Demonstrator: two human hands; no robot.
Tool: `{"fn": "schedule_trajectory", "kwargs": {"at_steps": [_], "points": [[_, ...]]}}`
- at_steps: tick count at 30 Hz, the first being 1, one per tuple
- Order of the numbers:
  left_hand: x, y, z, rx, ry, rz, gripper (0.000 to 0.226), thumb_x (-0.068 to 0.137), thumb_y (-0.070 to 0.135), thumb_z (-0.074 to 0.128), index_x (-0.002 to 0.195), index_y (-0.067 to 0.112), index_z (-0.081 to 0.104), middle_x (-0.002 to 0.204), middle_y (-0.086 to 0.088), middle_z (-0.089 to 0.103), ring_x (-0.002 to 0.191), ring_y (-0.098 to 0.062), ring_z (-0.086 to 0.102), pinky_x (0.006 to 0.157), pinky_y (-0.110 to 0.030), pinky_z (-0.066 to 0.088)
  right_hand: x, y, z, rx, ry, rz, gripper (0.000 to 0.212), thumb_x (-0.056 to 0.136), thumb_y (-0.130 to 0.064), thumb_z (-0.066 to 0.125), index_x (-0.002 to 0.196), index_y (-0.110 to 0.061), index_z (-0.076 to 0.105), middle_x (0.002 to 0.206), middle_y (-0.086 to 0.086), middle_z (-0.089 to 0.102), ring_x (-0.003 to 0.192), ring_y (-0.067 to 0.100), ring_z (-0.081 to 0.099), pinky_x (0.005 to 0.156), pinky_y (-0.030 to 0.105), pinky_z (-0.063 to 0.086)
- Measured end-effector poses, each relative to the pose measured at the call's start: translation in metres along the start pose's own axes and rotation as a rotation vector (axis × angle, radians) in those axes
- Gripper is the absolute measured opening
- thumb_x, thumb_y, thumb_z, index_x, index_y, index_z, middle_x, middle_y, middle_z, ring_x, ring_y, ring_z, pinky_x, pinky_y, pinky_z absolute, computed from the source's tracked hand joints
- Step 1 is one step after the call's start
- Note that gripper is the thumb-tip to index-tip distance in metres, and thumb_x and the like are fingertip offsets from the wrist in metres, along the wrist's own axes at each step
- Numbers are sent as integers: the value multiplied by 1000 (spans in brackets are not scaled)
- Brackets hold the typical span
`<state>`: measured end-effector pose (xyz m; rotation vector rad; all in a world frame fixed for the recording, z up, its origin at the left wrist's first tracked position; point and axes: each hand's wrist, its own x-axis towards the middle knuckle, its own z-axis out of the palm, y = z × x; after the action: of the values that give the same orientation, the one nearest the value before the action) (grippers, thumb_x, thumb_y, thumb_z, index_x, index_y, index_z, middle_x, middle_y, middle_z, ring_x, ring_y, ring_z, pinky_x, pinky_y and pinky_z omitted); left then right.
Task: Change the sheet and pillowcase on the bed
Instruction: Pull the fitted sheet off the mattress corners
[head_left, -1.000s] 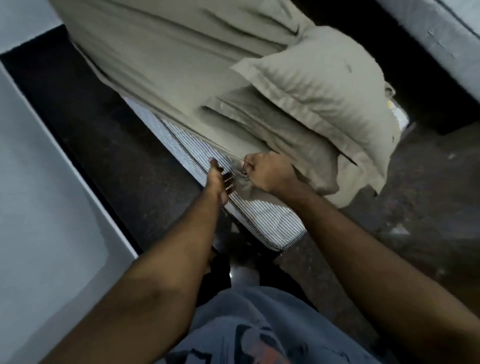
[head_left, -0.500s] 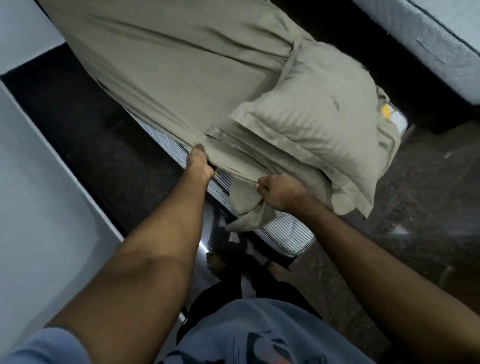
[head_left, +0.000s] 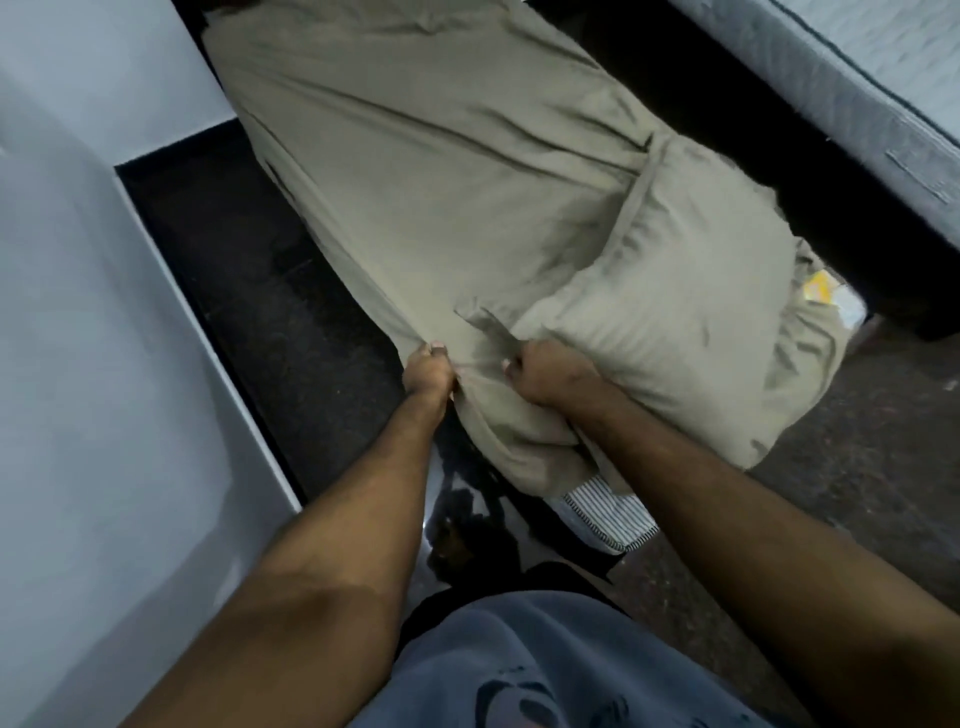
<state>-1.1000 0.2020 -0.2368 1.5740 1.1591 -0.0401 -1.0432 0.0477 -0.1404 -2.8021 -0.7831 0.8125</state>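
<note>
Olive-green cotton bed sheet (head_left: 426, 171) covers nearly the whole narrow mattress, wrinkled lengthwise, its near corner bunched and hanging over the mattress end. Matching olive-green flanged pillow (head_left: 670, 306) lies on the sheet at its near right side, overhanging the edge. Grey quilted second mattress (head_left: 857, 88) stands well apart from the sheet, to its far right. White wall panel (head_left: 78, 364) flanks the sheet's left, across dark speckled floor (head_left: 291, 322). Blue-and-white striped mattress corner (head_left: 608, 519) is exposed just below the bunched sheet. Left hand (head_left: 428, 371) pinches the sheet's left edge fold. Right hand (head_left: 545, 374) is clenched on sheet fabric beside the pillow's near corner.
</note>
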Motion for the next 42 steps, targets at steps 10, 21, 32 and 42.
{"fn": "schedule_trajectory", "kwargs": {"at_steps": [10, 21, 32, 42], "points": [[-10, -3, -22, 178, -108, 47, 36, 100, 33, 48, 110, 4, 66, 115, -25, 67, 110, -41, 62, 90, -39, 48, 73, -78, -10, 98, -49, -227, 28, 96, -27, 57, 115, -9, 67, 122, 15, 68, 115, 33, 61, 93, 33, 48], [9, 19, -16, 303, -270, 90, 37, 103, 25, 51, 134, 9, 61, 140, -16, 58, 130, -33, 53, 110, -34, 40, 174, -103, -2, 62, -136, -208, 44, 100, -35, 52, 123, 2, 58, 128, 25, 60, 119, 39, 57, 93, 36, 46], [32, 64, -30, 456, -564, 252, 29, 105, 18, 51, 104, -7, 66, 112, -22, 64, 94, -17, 53, 84, -24, 39, 256, -108, -15, 74, -320, -242, 43, 100, -27, 45, 136, -4, 54, 144, 20, 51, 130, 37, 50, 109, 37, 42], [85, 99, -38, 18, -19, -22, 19, 102, 8, 52, 108, 4, 69, 85, -1, 63, 69, -4, 55, 60, -14, 45, 264, -70, -83, 311, -221, -405, 32, 105, -24, 49, 121, -1, 65, 129, 19, 64, 123, 30, 57, 92, 27, 39]]}}
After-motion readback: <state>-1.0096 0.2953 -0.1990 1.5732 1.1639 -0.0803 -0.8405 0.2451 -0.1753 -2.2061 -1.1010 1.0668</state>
